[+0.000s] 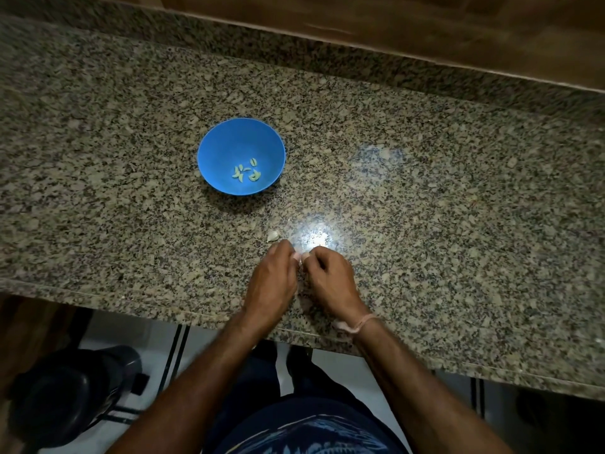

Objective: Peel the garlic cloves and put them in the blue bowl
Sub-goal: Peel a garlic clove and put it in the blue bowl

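A blue bowl (229,149) stands on the granite counter, up and left of my hands. Several peeled garlic cloves (246,172) lie in its bottom. One unpeeled clove (273,236) rests on the counter just beyond my left fingers. My left hand (273,280) and my right hand (330,280) meet fingertip to fingertip near the counter's front. Between them they pinch a small clove (300,258) that the fingers mostly hide. Pale scraps of garlic skin (306,301) lie under and between my wrists.
The speckled granite counter (425,191) runs wide to both sides, with a bright light glare (314,239) just ahead of my hands. A wooden wall panel (425,24) backs it. Below the front edge are a dark bin (72,394) and tiled floor.
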